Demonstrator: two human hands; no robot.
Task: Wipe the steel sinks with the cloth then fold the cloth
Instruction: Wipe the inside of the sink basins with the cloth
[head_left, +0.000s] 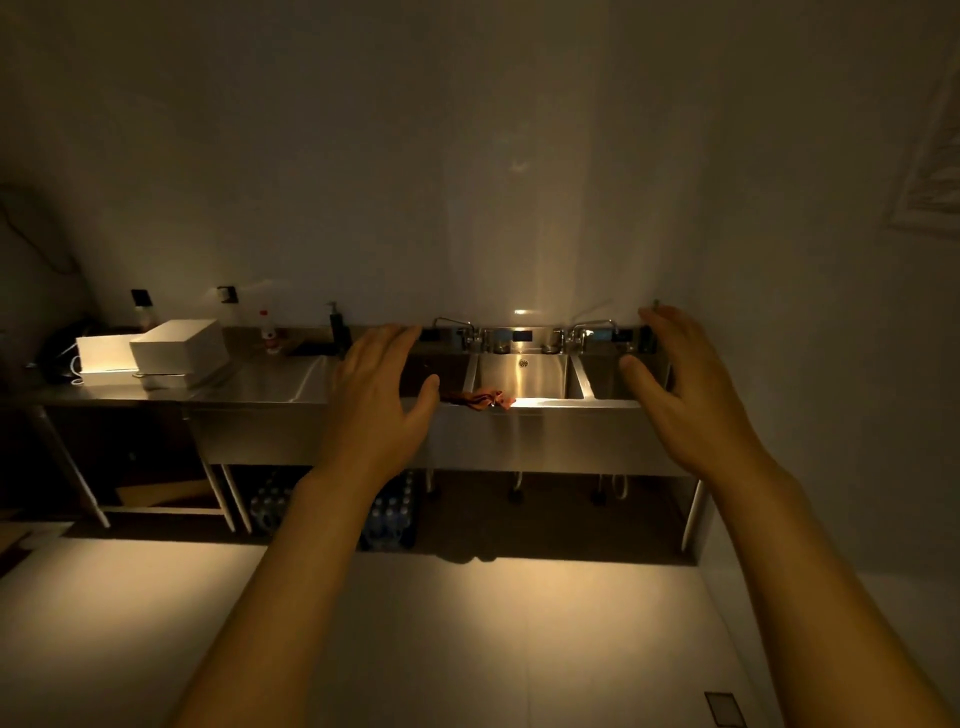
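Nothing was wiped yet: both the left hand and right hand hung empty with fingers spread, needing to reach the reddish cloth draped mid-frame on the steel sinks' front rim.

The left hand covers most of the left sink basin; bottles below perhaps water, too dim.

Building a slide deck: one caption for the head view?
Both open hands, left and right, raised toward dim steel sinks; cloth on front rim.
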